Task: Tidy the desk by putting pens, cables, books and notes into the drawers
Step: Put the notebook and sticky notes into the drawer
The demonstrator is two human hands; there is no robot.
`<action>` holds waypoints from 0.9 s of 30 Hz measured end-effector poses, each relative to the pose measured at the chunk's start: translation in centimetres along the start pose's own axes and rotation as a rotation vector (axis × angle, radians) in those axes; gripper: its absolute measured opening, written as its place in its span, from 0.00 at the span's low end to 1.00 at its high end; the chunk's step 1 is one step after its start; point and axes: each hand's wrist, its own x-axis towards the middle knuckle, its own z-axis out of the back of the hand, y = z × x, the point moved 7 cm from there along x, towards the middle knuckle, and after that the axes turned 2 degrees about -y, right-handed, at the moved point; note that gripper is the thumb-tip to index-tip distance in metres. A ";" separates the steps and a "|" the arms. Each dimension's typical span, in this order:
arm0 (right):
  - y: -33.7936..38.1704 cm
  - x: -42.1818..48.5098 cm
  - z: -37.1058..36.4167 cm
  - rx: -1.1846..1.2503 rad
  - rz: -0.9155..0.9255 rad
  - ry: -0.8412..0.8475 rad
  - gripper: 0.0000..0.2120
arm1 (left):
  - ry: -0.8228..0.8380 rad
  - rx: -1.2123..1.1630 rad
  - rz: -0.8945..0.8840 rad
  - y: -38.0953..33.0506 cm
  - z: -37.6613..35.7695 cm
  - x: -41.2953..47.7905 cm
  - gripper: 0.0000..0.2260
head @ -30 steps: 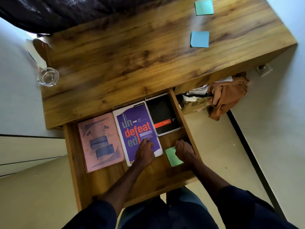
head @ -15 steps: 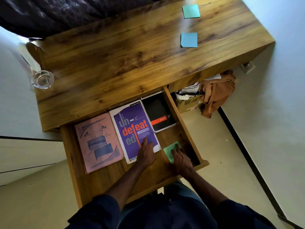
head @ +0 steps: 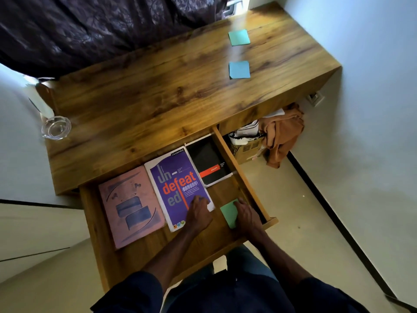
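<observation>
Head view, looking down over a brown wood-grain desk point(head: 158, 98) with its wide wooden drawer point(head: 239, 175) pulled out toward the person.

Three books lie flat side by side on the drawer floor. At the left is a worn pink paperback with blue blocks on its cover point(head: 130, 206). In the middle is a purple notebook with orange and grey lettering reading "undefeated" point(head: 173, 184). At the right is a black notebook with a red band point(head: 207, 161), its far end tucked under the desk's edge.

The left hand point(head: 199, 214) rests on the near right corner of the purple notebook, its fingers close together and bent down onto the cover, gripping nothing.

A small square green sticky note point(head: 228, 213) lies flat on the drawer floor near the right wall, just right of the purple notebook. The right hand point(head: 247, 216) lies over its right side, fingers fairly straight and together, pressing on the paper.

Two more square sticky notes sit on the desk top, well apart from the drawer: a teal one point(head: 239, 37) at the far side and a blue one point(head: 239, 70) nearer.

A clear glass dish point(head: 56, 127) stands at the desk's left edge. A dark patterned curtain point(head: 101, 30) hangs behind the desk. Under the desk at the right, a brown cloth point(head: 282, 134) is draped beside a cardboard box point(head: 246, 150).
</observation>
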 end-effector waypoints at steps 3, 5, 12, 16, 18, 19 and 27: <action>0.6 -0.6 4.0 0.105 0.026 -0.132 0.20 | -0.081 -0.047 -0.017 -2.5 1.9 -0.1 0.15; 0.6 -0.8 6.4 0.155 0.081 -0.222 0.17 | -0.132 -0.104 -0.046 -4.6 3.2 0.1 0.13; -3.7 0.1 15.8 0.299 0.209 -0.445 0.13 | -0.294 -0.202 -0.127 -12.7 7.5 1.8 0.11; -8.9 1.5 20.2 0.348 0.269 -0.495 0.11 | -0.339 -0.211 -0.084 -17.6 7.6 4.5 0.11; -12.0 1.8 22.9 0.370 0.282 -0.550 0.09 | -0.327 -0.207 -0.061 -21.1 7.9 5.4 0.10; -13.0 1.6 24.3 0.384 0.300 -0.570 0.10 | -0.318 -0.196 -0.051 -22.5 8.1 5.9 0.10; -20.6 1.7 33.0 0.369 0.344 -0.639 0.11 | -0.309 -0.131 -0.074 -33.3 9.6 9.0 0.07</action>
